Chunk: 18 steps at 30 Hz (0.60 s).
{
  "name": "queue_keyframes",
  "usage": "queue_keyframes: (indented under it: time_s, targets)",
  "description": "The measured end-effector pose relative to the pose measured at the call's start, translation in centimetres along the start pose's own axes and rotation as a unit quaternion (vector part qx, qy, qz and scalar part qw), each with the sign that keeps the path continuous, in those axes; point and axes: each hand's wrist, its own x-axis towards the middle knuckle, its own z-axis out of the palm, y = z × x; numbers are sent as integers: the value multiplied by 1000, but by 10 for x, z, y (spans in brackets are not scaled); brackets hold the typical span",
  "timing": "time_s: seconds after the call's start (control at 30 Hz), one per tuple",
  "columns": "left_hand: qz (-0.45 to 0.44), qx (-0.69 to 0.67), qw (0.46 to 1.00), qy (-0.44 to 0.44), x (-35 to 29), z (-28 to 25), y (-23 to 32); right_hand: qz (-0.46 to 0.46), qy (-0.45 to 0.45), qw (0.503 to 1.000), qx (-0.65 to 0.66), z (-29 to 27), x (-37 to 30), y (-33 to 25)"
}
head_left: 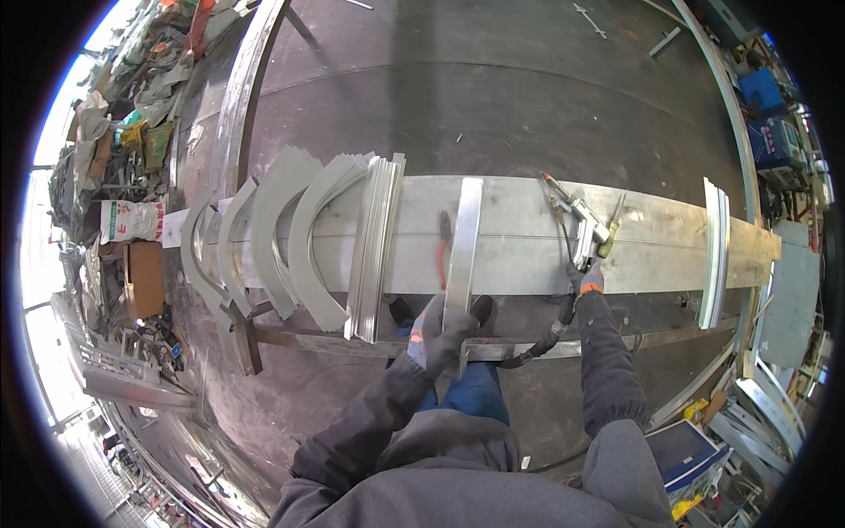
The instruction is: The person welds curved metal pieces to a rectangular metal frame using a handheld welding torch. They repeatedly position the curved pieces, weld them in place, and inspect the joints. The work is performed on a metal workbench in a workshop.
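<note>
A long silver metal profile (465, 229) lies across the bench, its near end sticking out past the front edge. My left hand (431, 339), in a grey glove with orange marks, is closed around that end. Farther right, my gloved right hand (587, 282) is closed at the lower end of a silver pistol-shaped tool (588, 224); its exact grip is partly hidden. From beneath this hand a black hose (541, 346) hangs below the bench edge. Pliers with red handles (442, 251) rest just left of the profile. A yellow-green handled tool (611, 236) lies beside the pistol-shaped tool.
On the left of the metal-topped bench (528, 273) sit a stack of straight metal strips (374, 246) and several curved grey plates (312, 242). More strips (714, 255) lie across its right end. A steel beam (242, 97) runs away beyond it. Scrap (132, 97) is heaped at far left.
</note>
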Motion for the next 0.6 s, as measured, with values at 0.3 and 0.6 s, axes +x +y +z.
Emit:
queue_keyframes:
  time_s: [0.3,0.6]
  targets:
    - [134,-70,988,14,34,45,56,-44,-133,934,327,-34,-73,3]
    - [107,71,989,68,92,46,6,-81,-333,654,675,-195,-274,-75]
